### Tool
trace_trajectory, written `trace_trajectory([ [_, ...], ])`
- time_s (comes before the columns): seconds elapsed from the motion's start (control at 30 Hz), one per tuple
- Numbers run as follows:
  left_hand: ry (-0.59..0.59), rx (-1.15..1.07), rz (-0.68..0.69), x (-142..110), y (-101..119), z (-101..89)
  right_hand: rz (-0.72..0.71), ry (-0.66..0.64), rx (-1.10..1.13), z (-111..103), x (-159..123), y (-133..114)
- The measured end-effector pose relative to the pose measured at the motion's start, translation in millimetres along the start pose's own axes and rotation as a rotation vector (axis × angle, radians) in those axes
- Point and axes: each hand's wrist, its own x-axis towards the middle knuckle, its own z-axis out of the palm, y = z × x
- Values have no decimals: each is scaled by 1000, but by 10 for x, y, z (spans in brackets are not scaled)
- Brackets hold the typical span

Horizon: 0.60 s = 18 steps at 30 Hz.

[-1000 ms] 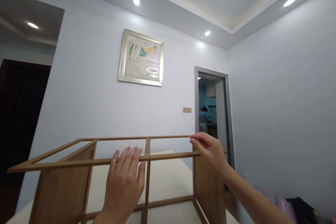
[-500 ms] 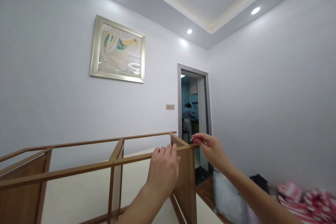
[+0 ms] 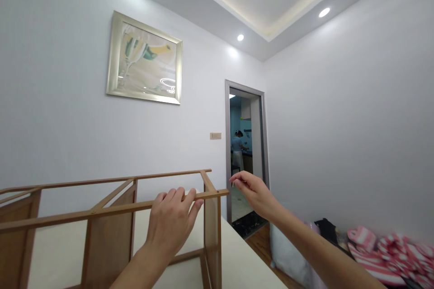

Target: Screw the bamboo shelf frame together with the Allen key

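Note:
A brown wooden shelf frame with several panels lies on its side on a cream-white tabletop. My left hand is closed over its near top rail, the fingers curled across the wood close to the right end. Just right of that rail's end, my right hand is held in the air, apart from the wood. Its thumb and fingertips pinch a small whitish piece, too small to name.
A doorway stands behind my right hand, with a person at a counter beyond it. On the floor at right are a pale bag, a black bag and pink-and-white striped cloth. A framed picture hangs on the wall.
The shelf frame has shifted left in view with my left hand on its rail, its panels now seen at another angle. My right hand, earlier at the rail's end, is now apart from it.

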Motion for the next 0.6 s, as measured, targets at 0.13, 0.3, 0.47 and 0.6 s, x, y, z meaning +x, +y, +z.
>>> trace_trajectory([
  [0.13, 24, -15, 49, 63, 64, -57, 4, -52, 50, 129, 65, -67],
  [0.3, 53, -176, 53, 65, 218, 21, -15, 10, 132, 270, 167, -41],
  [0.47, 74, -261, -2, -16, 281, 135, 40, 9, 166, 274, 243, 0],
  [0.6, 115, -273, -5, -16, 290, 150, 171, -27, 448, 258, 294, -28],
])
